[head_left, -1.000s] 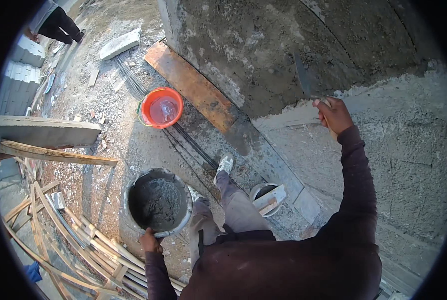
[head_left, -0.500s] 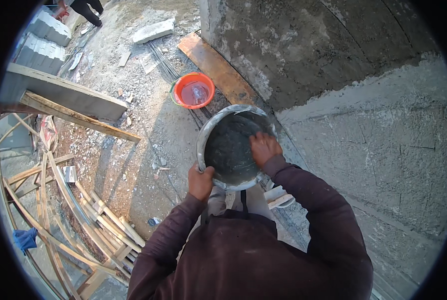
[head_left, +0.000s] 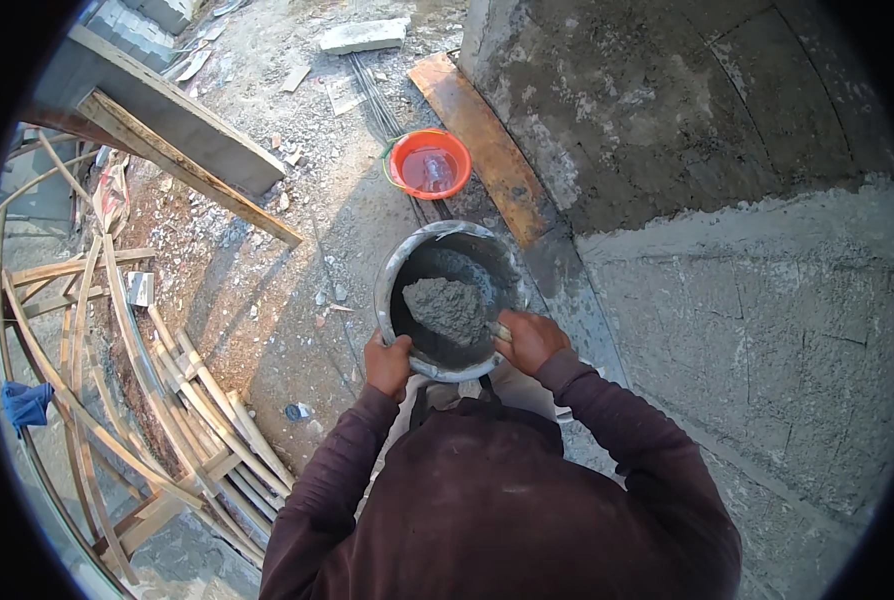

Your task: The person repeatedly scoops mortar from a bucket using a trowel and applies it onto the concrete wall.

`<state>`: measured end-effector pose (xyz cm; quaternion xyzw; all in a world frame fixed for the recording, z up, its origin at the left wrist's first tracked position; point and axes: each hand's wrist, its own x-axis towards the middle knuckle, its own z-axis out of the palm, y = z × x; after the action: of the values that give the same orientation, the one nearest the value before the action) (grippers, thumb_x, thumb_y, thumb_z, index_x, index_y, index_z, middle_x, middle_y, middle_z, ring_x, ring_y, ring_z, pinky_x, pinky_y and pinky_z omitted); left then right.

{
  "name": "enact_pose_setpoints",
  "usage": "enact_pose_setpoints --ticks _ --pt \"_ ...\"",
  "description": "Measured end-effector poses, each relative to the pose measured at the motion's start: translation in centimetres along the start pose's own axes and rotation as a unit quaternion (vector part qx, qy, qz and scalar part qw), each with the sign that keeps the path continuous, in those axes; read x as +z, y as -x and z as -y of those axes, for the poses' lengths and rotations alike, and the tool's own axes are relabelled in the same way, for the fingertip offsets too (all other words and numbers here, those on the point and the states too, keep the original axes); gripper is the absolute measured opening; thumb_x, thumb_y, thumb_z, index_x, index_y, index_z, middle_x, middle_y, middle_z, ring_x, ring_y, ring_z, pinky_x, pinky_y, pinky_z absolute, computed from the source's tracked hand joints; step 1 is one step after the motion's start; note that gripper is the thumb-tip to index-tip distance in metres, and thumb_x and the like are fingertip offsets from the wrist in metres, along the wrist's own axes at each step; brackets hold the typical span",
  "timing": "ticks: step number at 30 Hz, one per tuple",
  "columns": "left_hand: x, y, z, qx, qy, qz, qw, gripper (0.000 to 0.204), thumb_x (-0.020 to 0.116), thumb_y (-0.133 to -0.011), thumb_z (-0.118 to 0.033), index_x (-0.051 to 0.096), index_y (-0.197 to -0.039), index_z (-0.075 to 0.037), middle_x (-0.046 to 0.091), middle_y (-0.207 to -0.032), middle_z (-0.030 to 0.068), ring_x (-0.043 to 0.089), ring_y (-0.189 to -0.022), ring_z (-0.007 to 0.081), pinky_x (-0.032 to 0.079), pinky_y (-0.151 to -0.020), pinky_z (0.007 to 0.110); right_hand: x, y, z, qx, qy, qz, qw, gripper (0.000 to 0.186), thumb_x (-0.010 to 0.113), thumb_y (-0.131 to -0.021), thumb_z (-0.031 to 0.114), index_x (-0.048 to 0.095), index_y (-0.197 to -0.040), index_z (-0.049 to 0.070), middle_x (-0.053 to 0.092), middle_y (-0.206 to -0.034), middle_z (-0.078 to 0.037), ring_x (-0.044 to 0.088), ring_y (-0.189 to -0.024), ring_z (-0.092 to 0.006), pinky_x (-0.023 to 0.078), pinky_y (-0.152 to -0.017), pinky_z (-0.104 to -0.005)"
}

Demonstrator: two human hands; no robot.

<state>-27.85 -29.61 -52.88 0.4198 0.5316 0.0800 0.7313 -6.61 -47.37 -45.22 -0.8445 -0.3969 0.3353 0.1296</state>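
Observation:
A grey bucket [head_left: 396, 260] of cement mortar is held in front of my body. My left hand [head_left: 387, 362] grips its left rim. My right hand [head_left: 529, 342] is closed on the pale handle of a trowel [head_left: 499, 332], whose blade is inside the bucket under a heaped lump of wet mortar [head_left: 442, 305]. Just beyond the bucket stands an orange bucket [head_left: 429, 170] of water. At the right rises a rendered wall [head_left: 737, 330], with a darker, fresher patch of plaster [head_left: 687, 110] above.
A rusty board [head_left: 477, 140] runs along the wall's foot. Rods [head_left: 372, 90] lie on rubble ground near a concrete slab [head_left: 363, 35]. A timber-edged concrete partition [head_left: 187, 120], grey blocks [head_left: 152, 20], piled poles and planks [head_left: 197, 400] and a blue cloth [head_left: 25, 405] are at left.
My right hand has come down from the dark plaster with the trowel into the bucket, which is now centred. Mortar has risen on the blade. The co-worker has left the view.

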Motion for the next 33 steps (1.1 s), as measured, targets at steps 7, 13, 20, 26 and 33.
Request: enact_pose_setpoints --ticks 7,13,20,26,33 --pt "-8.0 1.8 5.7 -0.028 0.095 -0.189 0.977 0.024 0.059 -0.088 -0.008 0.057 -0.106 0.007 0.066 -0.092 0.0180 0.073 -0.076 0.0330 0.067 -0.064 0.051 -15.0 -0.6 3.5 -0.155 -0.033 0.093 0.983 0.029 0.073 -0.087 0.030 0.067 -0.098 0.003 0.072 -0.093 -0.021 0.070 -0.087 -0.0425 0.055 -0.078 -0.0534" --pt "-8.1 3.5 5.2 -0.075 0.089 -0.280 0.953 0.019 0.058 -0.089 -0.010 0.058 -0.096 0.008 0.063 -0.089 0.0176 0.071 -0.074 0.0332 0.067 -0.065 0.055 -22.7 -4.6 -7.5 -0.050 -0.358 0.393 0.845 0.028 0.070 -0.103 0.027 0.070 -0.108 0.000 0.066 -0.080 -0.001 0.063 -0.068 -0.0084 0.051 -0.059 -0.0250" --pt "-6.2 2.2 5.4 -0.079 0.075 -0.307 0.945 0.017 0.058 -0.089 -0.012 0.057 -0.096 0.005 0.062 -0.092 0.0160 0.070 -0.076 0.0324 0.067 -0.067 0.054 -35.5 -2.9 -29.7 0.216 -0.294 -0.169 0.916 0.038 0.062 -0.104 0.038 0.069 -0.106 0.001 0.059 -0.071 0.000 0.056 -0.054 -0.0093 0.046 -0.050 -0.0286" --pt "-1.5 -0.4 5.9 -0.122 0.040 -0.197 0.972 0.021 0.057 -0.092 -0.012 0.058 -0.097 0.008 0.064 -0.089 0.0173 0.071 -0.073 0.0326 0.067 -0.066 0.053 -37.7 7.6 -19.5 0.151 -0.184 -0.140 0.961 0.031 0.057 -0.107 0.031 0.066 -0.108 0.001 0.058 -0.073 -0.002 0.058 -0.061 -0.0103 0.046 -0.055 -0.0293" --pt "9.2 -0.3 0.7 -0.022 -0.025 0.011 0.999 0.017 0.057 -0.091 -0.003 0.063 -0.104 0.006 0.067 -0.087 0.0105 0.070 -0.073 0.0227 0.064 -0.064 0.041 -13.9 2.5 -10.8 0.006 0.165 -0.090 0.982 0.028 0.066 -0.094 0.020 0.064 -0.117 0.004 0.070 -0.105 -0.020 0.071 -0.096 -0.0384 0.057 -0.082 -0.0487"
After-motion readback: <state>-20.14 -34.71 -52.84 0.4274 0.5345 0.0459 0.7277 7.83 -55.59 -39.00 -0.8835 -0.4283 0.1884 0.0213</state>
